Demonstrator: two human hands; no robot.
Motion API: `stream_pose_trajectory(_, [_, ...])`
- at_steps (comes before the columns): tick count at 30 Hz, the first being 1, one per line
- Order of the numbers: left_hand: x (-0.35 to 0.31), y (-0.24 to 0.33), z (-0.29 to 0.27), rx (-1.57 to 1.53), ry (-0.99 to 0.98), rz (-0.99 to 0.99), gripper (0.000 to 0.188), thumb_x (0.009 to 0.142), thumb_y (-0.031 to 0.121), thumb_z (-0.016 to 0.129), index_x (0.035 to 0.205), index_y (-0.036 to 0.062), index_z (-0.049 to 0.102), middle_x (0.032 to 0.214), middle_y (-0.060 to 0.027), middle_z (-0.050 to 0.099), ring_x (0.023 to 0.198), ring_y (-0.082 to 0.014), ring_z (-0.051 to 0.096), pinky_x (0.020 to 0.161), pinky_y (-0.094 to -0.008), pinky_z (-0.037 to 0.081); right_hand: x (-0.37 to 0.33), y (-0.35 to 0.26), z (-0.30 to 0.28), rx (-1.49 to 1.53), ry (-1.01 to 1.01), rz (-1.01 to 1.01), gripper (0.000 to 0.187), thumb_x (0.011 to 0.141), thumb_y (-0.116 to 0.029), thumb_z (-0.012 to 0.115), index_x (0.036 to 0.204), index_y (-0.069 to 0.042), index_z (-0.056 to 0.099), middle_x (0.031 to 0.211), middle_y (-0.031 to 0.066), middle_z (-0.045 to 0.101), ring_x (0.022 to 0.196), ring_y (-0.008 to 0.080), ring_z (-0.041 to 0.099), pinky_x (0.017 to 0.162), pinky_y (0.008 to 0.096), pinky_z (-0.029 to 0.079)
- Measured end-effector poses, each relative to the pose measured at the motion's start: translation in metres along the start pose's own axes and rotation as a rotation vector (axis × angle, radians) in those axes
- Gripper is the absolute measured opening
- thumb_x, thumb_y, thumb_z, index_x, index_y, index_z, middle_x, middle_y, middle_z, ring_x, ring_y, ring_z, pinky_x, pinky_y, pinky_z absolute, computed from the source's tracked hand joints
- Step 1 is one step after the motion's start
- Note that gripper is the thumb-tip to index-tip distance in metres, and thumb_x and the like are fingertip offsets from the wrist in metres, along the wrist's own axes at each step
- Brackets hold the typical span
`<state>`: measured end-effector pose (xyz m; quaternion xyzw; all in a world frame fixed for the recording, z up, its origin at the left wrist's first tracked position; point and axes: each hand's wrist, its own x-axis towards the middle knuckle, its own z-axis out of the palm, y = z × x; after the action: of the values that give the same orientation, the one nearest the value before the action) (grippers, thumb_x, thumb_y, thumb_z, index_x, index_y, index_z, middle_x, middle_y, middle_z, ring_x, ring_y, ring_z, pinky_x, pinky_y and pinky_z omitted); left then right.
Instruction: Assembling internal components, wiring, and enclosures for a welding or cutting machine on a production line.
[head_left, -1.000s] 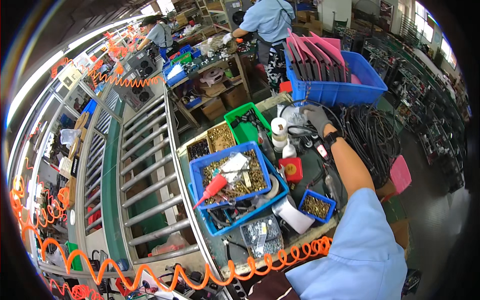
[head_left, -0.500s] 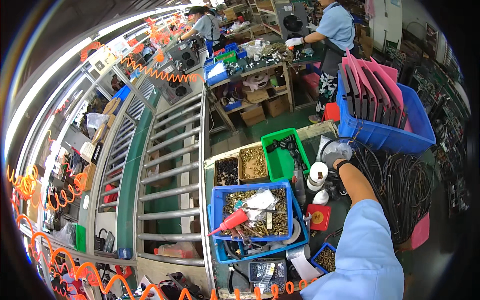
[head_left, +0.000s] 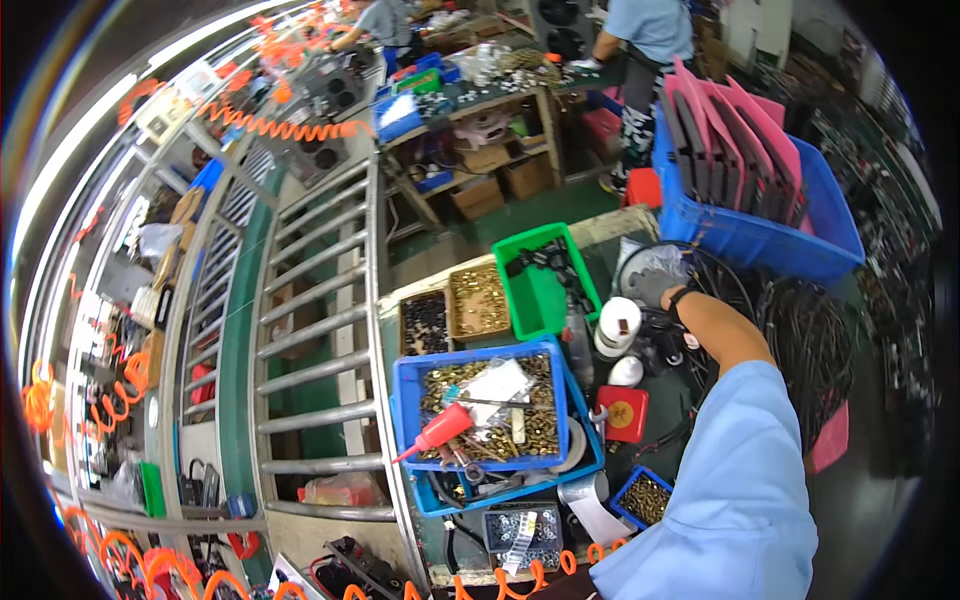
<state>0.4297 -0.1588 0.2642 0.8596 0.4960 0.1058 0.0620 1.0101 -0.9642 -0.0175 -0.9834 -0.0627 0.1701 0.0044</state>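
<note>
My right hand [head_left: 652,284], in a grey glove with a black wrist strap, reaches out on a light blue sleeve to the far right of the bench. It rests on a clear plastic bag amid coiled black cables [head_left: 800,330], just below a big blue crate [head_left: 760,235] of pink and black panels. The glove hides whether the fingers grip anything. White bottles [head_left: 618,325] and a green bin [head_left: 540,290] lie just to its left. My left hand is out of sight.
A blue bin [head_left: 408,395] holds brass screws and a red-nozzled bottle [head_left: 440,430]. Nearby are a small red box [head_left: 622,412], small parts trays [head_left: 452,310] and an orange coiled hose [head_left: 520,582]. A roller conveyor [head_left: 320,330] runs on the left. People work at a far bench [head_left: 640,30].
The view has swung, so the bench sits lower in the picture. My right hand stays at the black cables beside the blue crate, drawn slightly nearer the white bottles.
</note>
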Motion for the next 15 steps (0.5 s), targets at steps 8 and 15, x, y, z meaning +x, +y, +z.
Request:
stream_pose_trajectory(8, [-0.024, 0.04, -0.018, 0.057, -0.095, 0.0, 0.034, 0.093, 0.025, 0.061, 0.113, -0.0022, 0.067, 0.108, -0.0184, 0.07, 0.097, -0.0265, 0.065, 0.085, -0.0358, 0.05, -0.026, -0.013, -0.02, -0.411, -0.287, 0.12, 0.037, 0.098, -0.023, 0.045, 0.13, -0.033, 0.058, 0.12, 0.0014, 0.067, 0.115, 0.0245, 0.06, 0.098, 0.0478, 0.034])
stream_pose_trajectory(15, [-0.041, 0.007, -0.026, 0.156, -0.045, -0.013, 0.041, 0.091, 0.033, 0.062, 0.114, -0.0001, 0.068, 0.111, -0.0199, 0.069, 0.102, -0.0314, 0.066, 0.09, -0.0377, 0.049, -0.022, 0.007, 0.006, -0.282, 0.141, 0.263, 0.026, 0.092, -0.018, 0.051, 0.098, -0.012, 0.075, 0.1, 0.01, 0.072, 0.106, 0.0278, 0.064, 0.088, 0.0415, 0.047])
